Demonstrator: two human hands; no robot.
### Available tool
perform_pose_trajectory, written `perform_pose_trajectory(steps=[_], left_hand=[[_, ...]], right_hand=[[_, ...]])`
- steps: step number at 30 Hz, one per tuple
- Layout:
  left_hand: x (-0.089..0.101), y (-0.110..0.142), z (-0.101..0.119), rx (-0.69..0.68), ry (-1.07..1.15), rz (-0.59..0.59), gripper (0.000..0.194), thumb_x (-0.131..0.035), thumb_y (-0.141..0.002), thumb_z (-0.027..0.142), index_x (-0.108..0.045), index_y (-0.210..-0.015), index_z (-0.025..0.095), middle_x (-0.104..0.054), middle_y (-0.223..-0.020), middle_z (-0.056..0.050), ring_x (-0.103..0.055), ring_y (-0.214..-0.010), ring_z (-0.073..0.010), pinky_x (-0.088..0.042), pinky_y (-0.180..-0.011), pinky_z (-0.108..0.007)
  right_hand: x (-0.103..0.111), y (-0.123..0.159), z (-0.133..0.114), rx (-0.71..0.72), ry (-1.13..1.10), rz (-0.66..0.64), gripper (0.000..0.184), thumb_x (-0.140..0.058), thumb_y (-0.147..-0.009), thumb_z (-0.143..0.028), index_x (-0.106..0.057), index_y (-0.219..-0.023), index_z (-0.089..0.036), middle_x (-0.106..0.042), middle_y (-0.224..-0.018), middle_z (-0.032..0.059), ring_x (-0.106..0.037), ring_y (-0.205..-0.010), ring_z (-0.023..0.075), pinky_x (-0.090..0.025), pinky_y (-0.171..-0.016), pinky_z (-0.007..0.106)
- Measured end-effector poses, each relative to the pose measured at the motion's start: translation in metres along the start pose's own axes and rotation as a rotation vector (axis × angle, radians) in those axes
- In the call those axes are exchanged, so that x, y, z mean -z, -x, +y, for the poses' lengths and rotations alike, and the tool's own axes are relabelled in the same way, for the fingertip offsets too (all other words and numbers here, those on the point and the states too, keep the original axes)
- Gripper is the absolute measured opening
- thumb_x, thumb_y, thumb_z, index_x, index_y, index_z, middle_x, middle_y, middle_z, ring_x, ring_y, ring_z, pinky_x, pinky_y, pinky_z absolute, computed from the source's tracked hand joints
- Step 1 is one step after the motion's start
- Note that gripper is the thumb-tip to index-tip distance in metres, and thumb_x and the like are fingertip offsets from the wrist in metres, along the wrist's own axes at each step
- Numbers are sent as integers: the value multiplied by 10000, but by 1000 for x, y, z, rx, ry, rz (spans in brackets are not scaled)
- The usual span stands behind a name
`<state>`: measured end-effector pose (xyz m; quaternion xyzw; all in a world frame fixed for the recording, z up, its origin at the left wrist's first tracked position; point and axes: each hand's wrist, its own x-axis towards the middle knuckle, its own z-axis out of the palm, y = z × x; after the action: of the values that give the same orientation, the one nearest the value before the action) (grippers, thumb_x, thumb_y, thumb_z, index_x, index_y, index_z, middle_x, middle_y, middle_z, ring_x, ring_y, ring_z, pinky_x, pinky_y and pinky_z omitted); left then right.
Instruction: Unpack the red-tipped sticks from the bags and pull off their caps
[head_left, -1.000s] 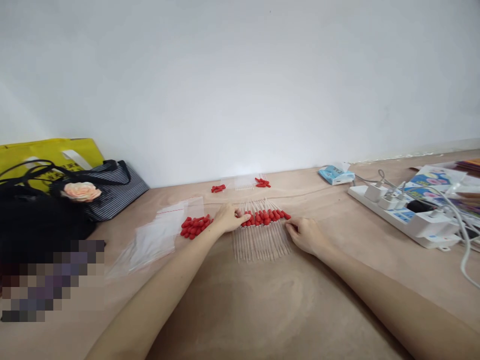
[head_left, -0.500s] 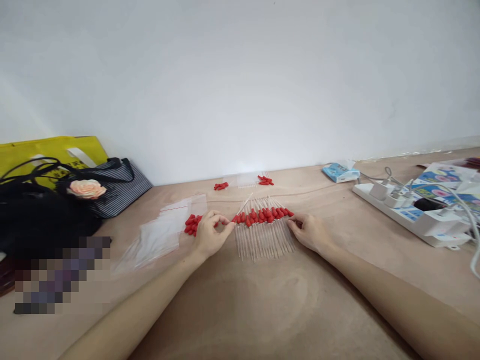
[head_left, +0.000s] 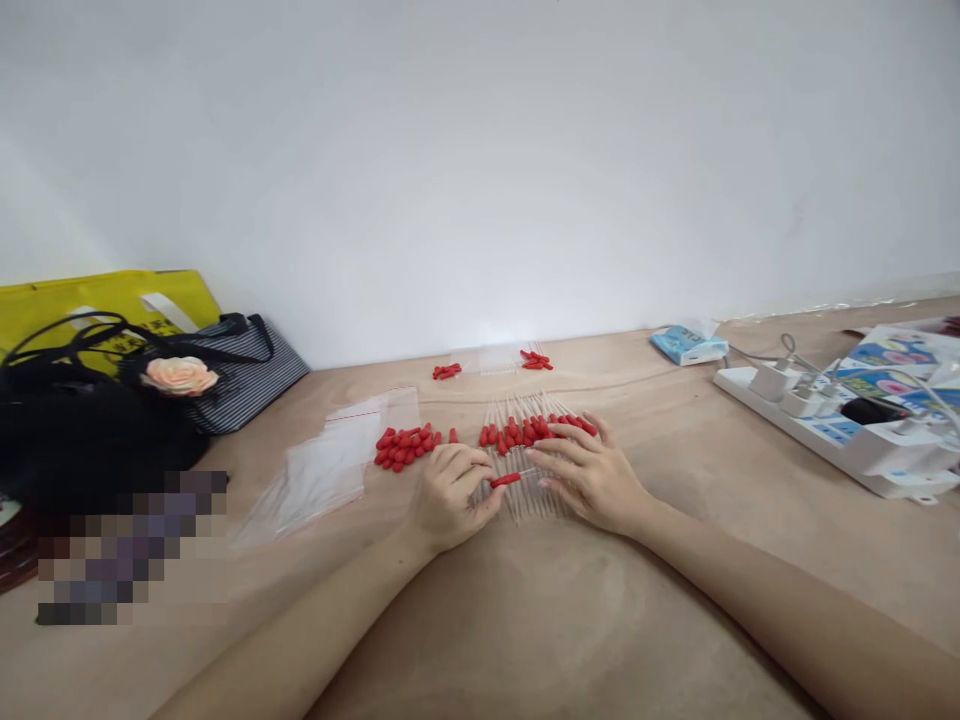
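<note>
Pinching red bulb (head_left: 505,480) | left hand (head_left: 450,498) | right hand (head_left: 596,480) over clear tubes (head_left: 520,508)

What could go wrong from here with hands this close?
The right hand is over part of the row of red bulbs and thin tubes, so it might nudge some askew. The red bulb pinched by the left hand could slip. Loose bulbs beside that hand might scatter if brushed.

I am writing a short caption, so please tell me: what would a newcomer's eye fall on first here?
First, the row of red bulbs in mid-table, with the left hand holding one bulb just in front and the right hand over the row's right part. Next, the yellow bag at far left and the white power strip at right.
</note>
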<state>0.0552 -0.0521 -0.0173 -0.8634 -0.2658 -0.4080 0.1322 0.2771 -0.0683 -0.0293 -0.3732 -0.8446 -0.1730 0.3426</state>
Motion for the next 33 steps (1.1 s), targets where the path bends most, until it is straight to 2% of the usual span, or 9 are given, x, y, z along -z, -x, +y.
perform_pose_trajectory(steps=[3,6,9,12,14,19,33], left_hand=[[-1,0,4,-55,3,19,34,-605,-700,184,-573,-710,183,-629,-727,-11,-528,-712,-139,-403,-665,-283],[-1,-1,6,-46,10,8,19,-593,-715,189,-579,-728,187,-642,-745,-12,-536,-722,-140,-412,-690,-290],[-1,-1,7,-31,17,-83,181,-581,-745,250,-595,-912,180,-653,-939,-48,-550,-906,-180,-399,-826,-347],[-2,-2,6,-68,9,-183,248,-528,-801,294,-579,-1025,200,-617,-1093,-51,-497,-1084,-207,-277,-983,-430],[-3,-1,5,-76,1,-203,189,-486,-833,273,-606,-970,220,-624,-1091,-28,-486,-1114,-198,-210,-1023,-450],[-3,-1,4,-83,-8,-216,163,-476,-844,238,-634,-812,216,-660,-1025,3,-491,-1121,-197,-135,-1050,-473],[3,1,6,-122,15,-190,127,-517,-817,184,-635,-799,227,-673,-984,37,-541,-1066,-206,-100,-1055,-512]], right_hand=[[-3,-1,-3,26,-24,26,210,-493,-847,-320,-604,-1017,-268,-681,-885,-10,-526,-1000,176,-169,-1007,442],[-3,-1,-6,37,-32,77,174,-497,-849,-293,-626,-962,-262,-692,-764,-24,-566,-911,156,-191,-1003,431],[-4,-2,-10,42,-35,138,150,-511,-841,-267,-634,-925,-251,-694,-750,-28,-579,-877,149,-212,-1003,422],[-6,-1,-14,38,-55,163,142,-514,-835,-242,-631,-915,-240,-696,-775,-31,-583,-879,145,-230,-1004,407],[-7,0,-15,43,-73,174,133,-512,-834,-230,-632,-892,-229,-697,-788,-31,-582,-895,147,-231,-1009,405],[-9,2,-15,72,-72,168,148,-486,-840,-214,-627,-799,-219,-696,-731,-28,-581,-931,151,-187,-1033,427],[-4,4,-16,149,-39,205,125,-492,-841,-204,-610,-801,-198,-691,-685,-30,-596,-938,140,-182,-1050,412]])
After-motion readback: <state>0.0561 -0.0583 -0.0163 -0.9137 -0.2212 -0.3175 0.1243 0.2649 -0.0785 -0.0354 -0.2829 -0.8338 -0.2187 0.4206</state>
